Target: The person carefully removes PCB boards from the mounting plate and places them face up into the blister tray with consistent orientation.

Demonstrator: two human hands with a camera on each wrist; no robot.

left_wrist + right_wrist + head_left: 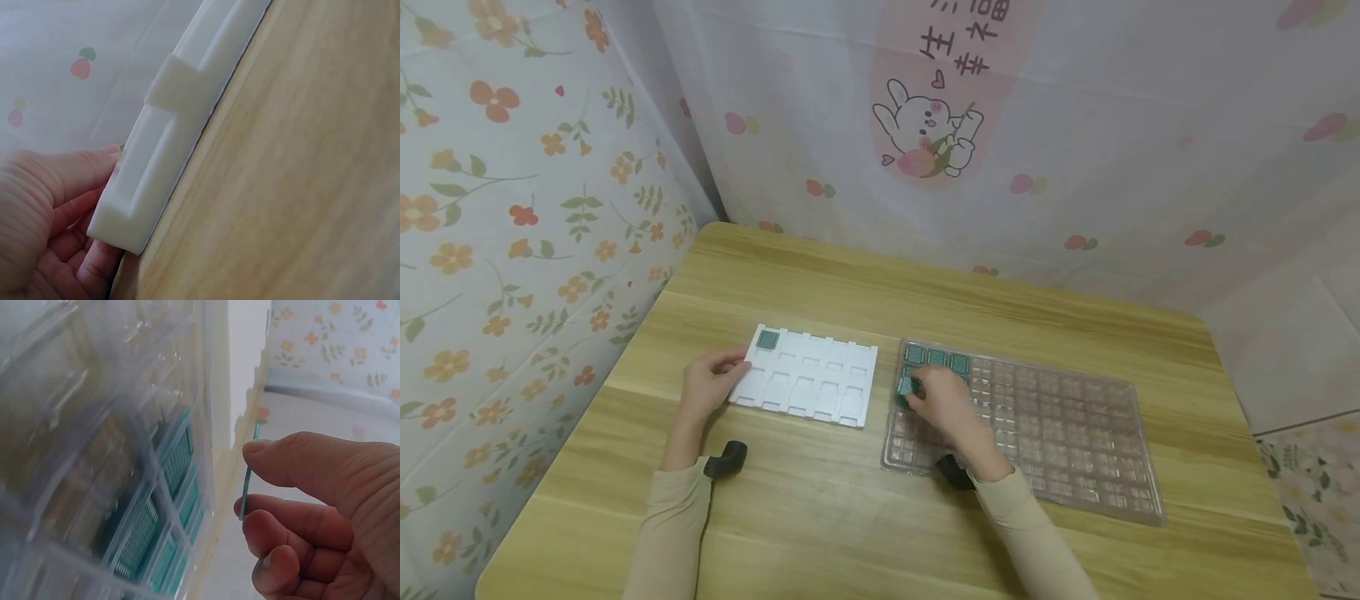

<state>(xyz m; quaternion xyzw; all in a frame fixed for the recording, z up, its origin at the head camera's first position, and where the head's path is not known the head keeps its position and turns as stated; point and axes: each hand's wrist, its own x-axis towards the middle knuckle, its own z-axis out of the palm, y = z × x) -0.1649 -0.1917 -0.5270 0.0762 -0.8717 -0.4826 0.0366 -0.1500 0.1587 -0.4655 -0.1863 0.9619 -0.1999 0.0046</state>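
My left hand (707, 385) pinches the left edge of a white plastic tray (802, 372), with the thumb on top and fingers at its side and underneath in the left wrist view. One green square chip (767, 339) sits in that tray's far left pocket. Between the thumb and fingers of my right hand (946, 403) is another thin green chip (247, 484), seen edge-on and apart from the tray in the right wrist view. Below that hand lies a clear plastic tray (1075, 442), with several green chips (959, 362) in its far left pockets; the hand covers some.
Both trays lie on a wooden table (820, 517), the clear one to the right of the white one. A black curved piece (727, 460) is at the left cuff, another (955, 473) at the right. Printed curtains (1075, 167) hang behind and to the left.
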